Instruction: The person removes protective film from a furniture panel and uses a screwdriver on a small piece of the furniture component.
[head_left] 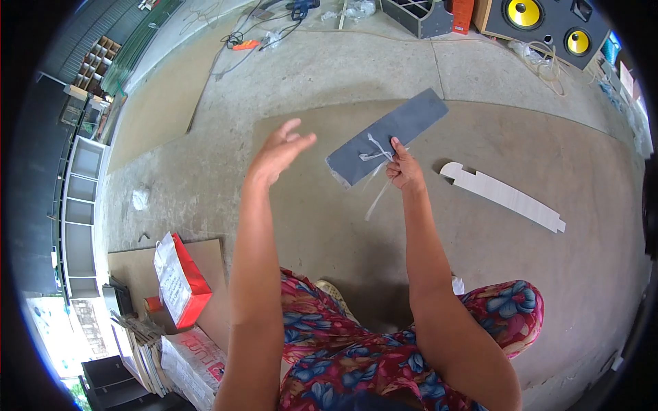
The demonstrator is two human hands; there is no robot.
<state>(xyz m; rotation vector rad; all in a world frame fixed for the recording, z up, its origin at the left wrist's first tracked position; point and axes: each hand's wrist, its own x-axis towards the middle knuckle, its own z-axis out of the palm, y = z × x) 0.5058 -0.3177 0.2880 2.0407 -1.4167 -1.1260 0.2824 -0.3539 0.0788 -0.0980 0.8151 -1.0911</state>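
Grey panel [394,130] held up over concrete floor [521,144], long axis running lower-left to upper-right. R hand [404,170] pinches its near long edge, where a white strip [375,156] is knotted, loose end hanging. L hand [279,151] spread, empty, just left of panel's lower end, not touching.

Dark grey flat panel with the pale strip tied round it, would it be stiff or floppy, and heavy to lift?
Probably stiff: the dark grey flat rectangular panel shows straight edges and no sag, with only the right hand pinching it at one edge. Likely light, since that pinch seems enough. The pale thin strip dangles, so it looks floppy.
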